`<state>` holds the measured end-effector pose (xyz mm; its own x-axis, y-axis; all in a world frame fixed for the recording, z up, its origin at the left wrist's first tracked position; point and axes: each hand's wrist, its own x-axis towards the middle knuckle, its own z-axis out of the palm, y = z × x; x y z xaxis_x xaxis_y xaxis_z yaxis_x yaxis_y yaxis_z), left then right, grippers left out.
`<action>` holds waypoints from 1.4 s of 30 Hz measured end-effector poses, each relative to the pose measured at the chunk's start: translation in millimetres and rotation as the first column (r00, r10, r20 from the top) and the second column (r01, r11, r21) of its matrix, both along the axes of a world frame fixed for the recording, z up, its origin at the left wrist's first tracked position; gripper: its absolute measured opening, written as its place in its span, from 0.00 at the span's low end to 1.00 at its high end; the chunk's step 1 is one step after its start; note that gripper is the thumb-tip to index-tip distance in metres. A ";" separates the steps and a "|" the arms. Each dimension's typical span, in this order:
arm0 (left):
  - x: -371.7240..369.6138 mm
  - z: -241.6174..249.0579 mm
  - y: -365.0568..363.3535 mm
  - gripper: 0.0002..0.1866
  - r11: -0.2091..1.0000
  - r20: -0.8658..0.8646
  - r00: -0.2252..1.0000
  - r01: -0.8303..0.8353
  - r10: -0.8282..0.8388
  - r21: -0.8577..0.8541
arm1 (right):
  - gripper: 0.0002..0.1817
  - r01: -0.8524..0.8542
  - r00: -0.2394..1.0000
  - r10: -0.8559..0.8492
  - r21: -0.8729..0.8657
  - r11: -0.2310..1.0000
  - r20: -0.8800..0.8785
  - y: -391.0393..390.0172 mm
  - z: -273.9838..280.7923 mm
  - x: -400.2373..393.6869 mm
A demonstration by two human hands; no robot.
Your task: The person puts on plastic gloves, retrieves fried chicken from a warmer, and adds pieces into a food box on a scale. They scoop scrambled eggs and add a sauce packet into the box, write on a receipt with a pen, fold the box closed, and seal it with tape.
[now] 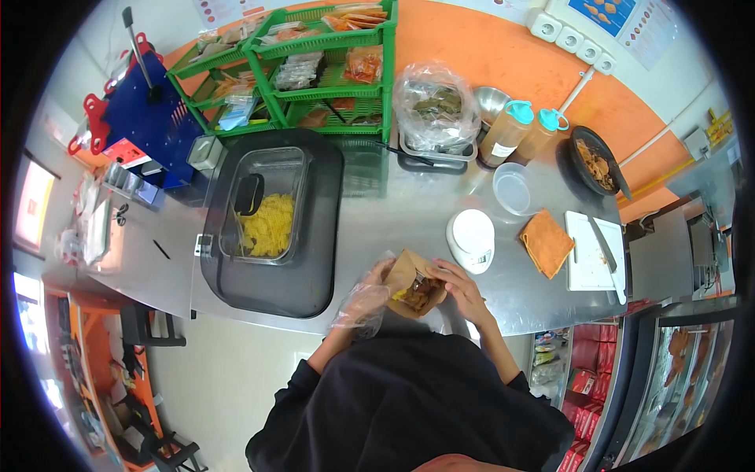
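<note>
1. Clear tub [271, 163] of yellow food [270, 224]: ten o'clock from the paper box [410, 302].
2. Left hand [363, 303], plastic-covered, curls half-closed against the box.
3. Open paper box: counter's [377, 220] six-o'clock edge.
4. Right hand [465, 294], fingers half-bent, holds its three-o'clock side.

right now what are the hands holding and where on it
The brown paper food box, held by its opposite sides: the gloved left hand on one, the bare right hand on the other, near the open top.

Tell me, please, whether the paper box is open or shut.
The paper box is open: the brown and yellow food inside can be seen.
</note>
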<state>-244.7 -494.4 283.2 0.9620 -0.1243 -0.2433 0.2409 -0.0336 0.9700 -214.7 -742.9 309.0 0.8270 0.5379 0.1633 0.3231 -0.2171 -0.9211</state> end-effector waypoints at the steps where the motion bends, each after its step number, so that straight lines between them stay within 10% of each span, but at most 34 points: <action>1: -1.5 1.1 -0.4 0.33 1.000 -0.002 1.000 -0.002 0.002 -0.001 | 0.20 -0.035 0.999 0.037 -0.054 0.998 0.018 -2.0 2.6 -2.2; 7: 1.3 27.2 2.6 0.35 0.998 -0.045 0.998 0.032 -0.034 -0.045 | 0.25 -0.083 0.996 0.089 -0.149 0.985 0.029 -7.0 16.0 -9.3; 13: 0.0 39.5 7.5 0.27 0.847 -0.006 0.992 0.108 -0.123 0.520 | 0.28 -0.084 0.995 0.088 -0.092 0.992 0.044 -6.9 10.6 -8.3; 27: -3.6 -2.1 14.3 0.32 0.958 0.051 0.996 -0.059 0.077 -0.282 | 0.26 0.002 1.000 -0.004 -0.090 0.996 -0.028 5.9 -2.6 -6.7; 42: -2.0 -28.1 -20.9 0.42 0.977 0.119 0.992 -0.023 0.049 -0.213 | 0.19 0.313 0.944 -0.279 0.205 0.927 -0.178 44.4 -51.9 -11.7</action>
<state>-246.7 -515.2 255.1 0.9876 -0.1247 -0.0953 0.1171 0.1809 0.9765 -226.4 -698.4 257.0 0.9663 0.2274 0.1207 0.1380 -0.0617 -0.9885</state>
